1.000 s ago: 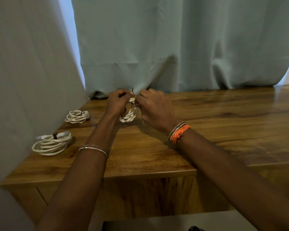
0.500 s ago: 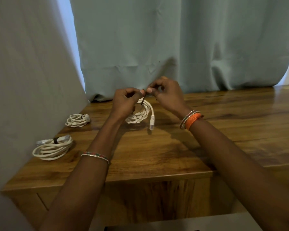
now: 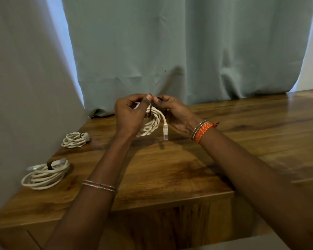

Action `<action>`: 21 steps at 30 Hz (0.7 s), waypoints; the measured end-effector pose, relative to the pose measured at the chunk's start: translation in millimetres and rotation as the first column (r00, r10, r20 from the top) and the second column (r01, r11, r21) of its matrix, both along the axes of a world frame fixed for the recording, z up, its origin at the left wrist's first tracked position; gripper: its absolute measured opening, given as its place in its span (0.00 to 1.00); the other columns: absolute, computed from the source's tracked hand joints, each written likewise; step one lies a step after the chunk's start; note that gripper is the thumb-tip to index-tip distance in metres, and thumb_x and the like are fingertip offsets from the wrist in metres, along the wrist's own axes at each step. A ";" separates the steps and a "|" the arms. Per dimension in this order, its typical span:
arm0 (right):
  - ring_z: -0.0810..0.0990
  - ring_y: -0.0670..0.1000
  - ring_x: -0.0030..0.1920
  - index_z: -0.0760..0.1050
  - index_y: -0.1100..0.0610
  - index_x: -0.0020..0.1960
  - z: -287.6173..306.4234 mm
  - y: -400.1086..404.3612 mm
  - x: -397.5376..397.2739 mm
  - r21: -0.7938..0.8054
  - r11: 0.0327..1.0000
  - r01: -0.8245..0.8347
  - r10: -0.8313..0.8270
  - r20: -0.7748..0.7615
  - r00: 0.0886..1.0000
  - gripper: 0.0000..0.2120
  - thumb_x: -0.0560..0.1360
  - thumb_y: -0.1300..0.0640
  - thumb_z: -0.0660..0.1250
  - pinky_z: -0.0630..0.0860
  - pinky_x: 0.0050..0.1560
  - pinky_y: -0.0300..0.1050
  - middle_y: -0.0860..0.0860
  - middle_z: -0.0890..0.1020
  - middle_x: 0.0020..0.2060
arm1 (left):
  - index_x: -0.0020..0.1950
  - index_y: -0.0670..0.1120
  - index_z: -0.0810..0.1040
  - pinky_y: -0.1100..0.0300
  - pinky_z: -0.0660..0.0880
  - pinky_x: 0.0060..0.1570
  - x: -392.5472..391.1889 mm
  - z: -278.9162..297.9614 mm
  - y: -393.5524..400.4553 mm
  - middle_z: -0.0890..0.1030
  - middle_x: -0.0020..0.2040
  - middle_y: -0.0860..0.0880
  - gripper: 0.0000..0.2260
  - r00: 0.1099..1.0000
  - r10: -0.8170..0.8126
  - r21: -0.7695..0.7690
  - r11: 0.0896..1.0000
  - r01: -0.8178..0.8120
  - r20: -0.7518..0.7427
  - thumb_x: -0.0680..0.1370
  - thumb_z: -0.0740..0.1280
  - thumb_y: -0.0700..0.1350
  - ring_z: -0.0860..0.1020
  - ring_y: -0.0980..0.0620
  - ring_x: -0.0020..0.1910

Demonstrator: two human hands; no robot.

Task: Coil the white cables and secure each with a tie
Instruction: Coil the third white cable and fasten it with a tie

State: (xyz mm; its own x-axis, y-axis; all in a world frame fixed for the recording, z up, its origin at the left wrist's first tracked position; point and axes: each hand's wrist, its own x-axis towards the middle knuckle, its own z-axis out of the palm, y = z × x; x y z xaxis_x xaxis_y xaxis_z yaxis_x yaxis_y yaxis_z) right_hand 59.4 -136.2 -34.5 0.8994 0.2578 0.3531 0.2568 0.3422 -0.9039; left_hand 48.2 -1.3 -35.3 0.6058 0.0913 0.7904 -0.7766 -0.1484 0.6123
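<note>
1. the left hand (image 3: 129, 114) and right hand (image 3: 173, 112) each pinched an end of a dark tie (image 3: 150, 107) around a coiled white cable (image 3: 150, 124), held above the far middle of the wooden table (image 3: 170, 168).
2. the cable's plug (image 3: 165, 131) dangled below the hands.
3. two tied coils, a near coil (image 3: 45, 175) and a far coil (image 3: 75, 139), lay at the table's left.

Single head-worn view (wide-angle), looking forward and down, close over wooden table (image 3: 179, 170), curtain (image 3: 170, 51) behind
</note>
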 end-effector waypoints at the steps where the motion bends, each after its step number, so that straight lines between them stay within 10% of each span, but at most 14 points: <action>1: 0.79 0.50 0.35 0.74 0.62 0.45 -1.4 1.1 0.0 0.020 0.999 0.026 -0.026 -0.005 1.000 0.04 0.78 0.64 0.62 0.79 0.38 0.43 0.54 0.80 0.35 | 0.44 0.46 0.83 0.59 0.78 0.38 -0.9 -0.5 -2.2 0.82 0.33 0.58 0.03 0.999 0.036 0.030 0.999 -0.037 0.027 0.75 0.69 0.41 0.81 0.57 0.36; 6: 0.79 0.49 0.29 0.74 0.61 0.42 -5.1 5.3 0.7 0.101 0.990 0.099 -0.097 -0.017 0.995 0.05 0.77 0.65 0.63 0.78 0.33 0.42 0.54 0.80 0.30 | 0.42 0.44 0.83 0.48 0.78 0.41 -3.1 -2.7 -12.8 0.83 0.37 0.50 0.07 0.981 0.163 0.069 0.983 -0.171 0.107 0.75 0.67 0.45 0.81 0.51 0.38; 10: 0.80 0.48 0.30 0.75 0.60 0.45 -5.2 5.6 2.8 0.107 0.991 0.079 -0.076 -0.032 0.997 0.03 0.77 0.64 0.63 0.79 0.34 0.42 0.54 0.80 0.33 | 0.40 0.44 0.82 0.57 0.77 0.41 -9.8 -1.8 -13.1 0.81 0.34 0.55 0.08 0.968 0.207 0.074 0.973 -0.219 0.145 0.76 0.66 0.43 0.80 0.59 0.35; 21: 0.79 0.50 0.44 0.76 0.55 0.45 3.9 -2.0 8.5 -0.144 0.944 0.296 -0.266 0.195 0.944 0.02 0.76 0.61 0.66 0.78 0.44 0.42 0.53 0.79 0.42 | 0.41 0.46 0.80 0.50 0.79 0.33 -5.7 1.3 -4.1 0.82 0.35 0.50 0.06 0.979 0.160 0.060 0.984 -0.169 0.122 0.77 0.65 0.44 0.81 0.52 0.33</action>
State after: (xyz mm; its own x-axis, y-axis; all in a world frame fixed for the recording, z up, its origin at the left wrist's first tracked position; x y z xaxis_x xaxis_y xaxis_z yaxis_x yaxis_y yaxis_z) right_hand 67.9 -138.2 -30.7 0.8738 0.0724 0.4809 0.4755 0.0800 -0.8760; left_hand 42.6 -5.4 -34.0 0.4904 0.1243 0.8626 -0.8034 -0.3190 0.5027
